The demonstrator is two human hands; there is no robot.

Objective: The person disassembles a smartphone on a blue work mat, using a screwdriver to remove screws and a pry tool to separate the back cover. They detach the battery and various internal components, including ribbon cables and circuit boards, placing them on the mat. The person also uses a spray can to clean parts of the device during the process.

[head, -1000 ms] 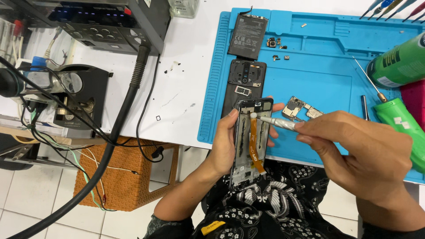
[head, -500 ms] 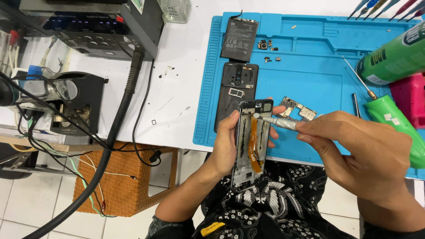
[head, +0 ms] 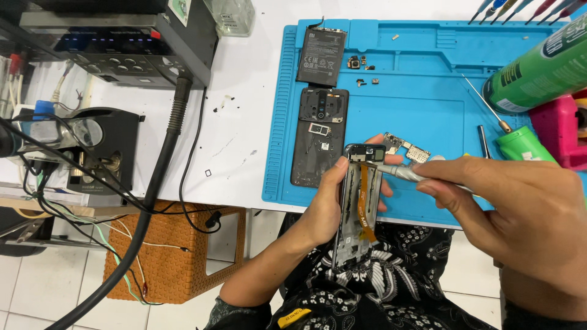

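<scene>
Holding the phone frame (head: 358,208) upright over our lap, left hand (head: 327,205) fingers wrap its side; right hand (head: 520,208) fingers pinch a screwdriver (head: 397,173), tip touching the frame's top from the right.

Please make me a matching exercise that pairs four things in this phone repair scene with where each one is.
Things:
1. Opened phone frame with orange flex cable
2. Slim silver metal tool
3. Flat black battery
4. Black phone back cover

Places:
A. Top of the blue mat, nearest the far edge
B. Gripped in the left hand
C. Lying on the mat just below the battery
D. Pinched in the right hand

Pairs: 1-B, 2-D, 3-A, 4-C
</scene>
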